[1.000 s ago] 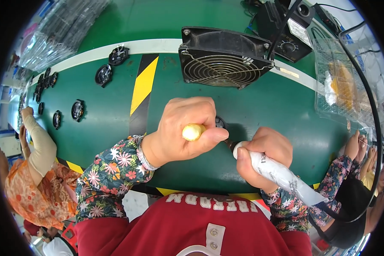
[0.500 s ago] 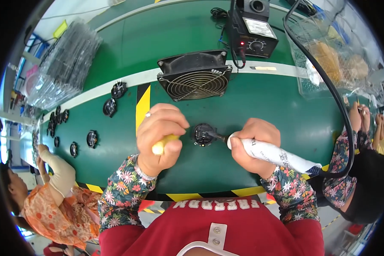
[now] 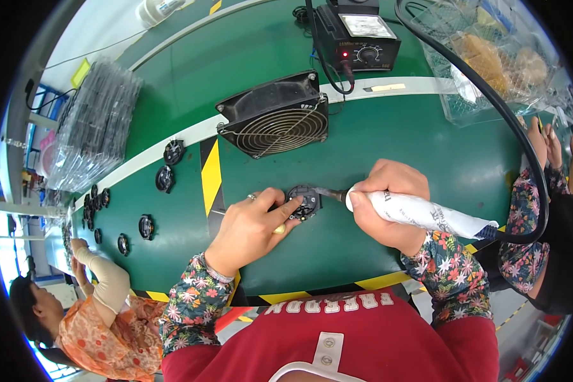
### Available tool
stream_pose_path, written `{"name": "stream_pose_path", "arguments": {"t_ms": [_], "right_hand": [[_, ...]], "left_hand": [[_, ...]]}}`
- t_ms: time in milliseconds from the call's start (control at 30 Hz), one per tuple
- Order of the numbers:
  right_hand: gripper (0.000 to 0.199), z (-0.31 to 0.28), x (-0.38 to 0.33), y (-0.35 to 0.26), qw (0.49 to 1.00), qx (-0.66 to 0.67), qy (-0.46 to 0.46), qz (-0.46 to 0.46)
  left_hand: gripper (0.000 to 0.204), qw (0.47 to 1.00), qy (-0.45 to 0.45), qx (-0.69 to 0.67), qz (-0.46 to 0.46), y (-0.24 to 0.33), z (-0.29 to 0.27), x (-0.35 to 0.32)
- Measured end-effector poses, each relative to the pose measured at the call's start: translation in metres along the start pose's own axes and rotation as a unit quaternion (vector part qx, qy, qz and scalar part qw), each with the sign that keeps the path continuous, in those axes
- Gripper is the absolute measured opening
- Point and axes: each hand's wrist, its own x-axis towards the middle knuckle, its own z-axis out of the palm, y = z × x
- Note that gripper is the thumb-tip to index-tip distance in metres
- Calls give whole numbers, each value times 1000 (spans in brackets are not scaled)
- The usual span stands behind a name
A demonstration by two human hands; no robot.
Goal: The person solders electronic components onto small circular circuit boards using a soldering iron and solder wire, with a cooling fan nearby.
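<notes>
hands and soldering iron on round black part, green bench

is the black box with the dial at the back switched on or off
On: a small red light glows on the front of the black box, left of its dial. The fan in front of it: cannot tell whether it spins.

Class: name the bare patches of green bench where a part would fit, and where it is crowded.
Bare: right of the fan, below the wire basket; also between the fan and the plastic-wrapped stack. Crowded: around the black round part between left hand and right hand.
</notes>
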Motion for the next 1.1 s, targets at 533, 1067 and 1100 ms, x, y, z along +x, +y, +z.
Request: {"name": "stream_pose_path", "arguments": {"t_ms": [533, 1067, 1100], "right_hand": [[12, -17, 0, -1, 994, 4, 108, 1], [14, -13, 6, 0, 998, -7, 60, -6], [14, -13, 6, -2, 998, -3, 58, -3]], "left_hand": [[32, 981, 17, -106, 159, 63, 49, 57], [25, 875, 212, 268, -343, -85, -29, -15], [26, 871, 207, 272, -352, -93, -31, -17]]}}
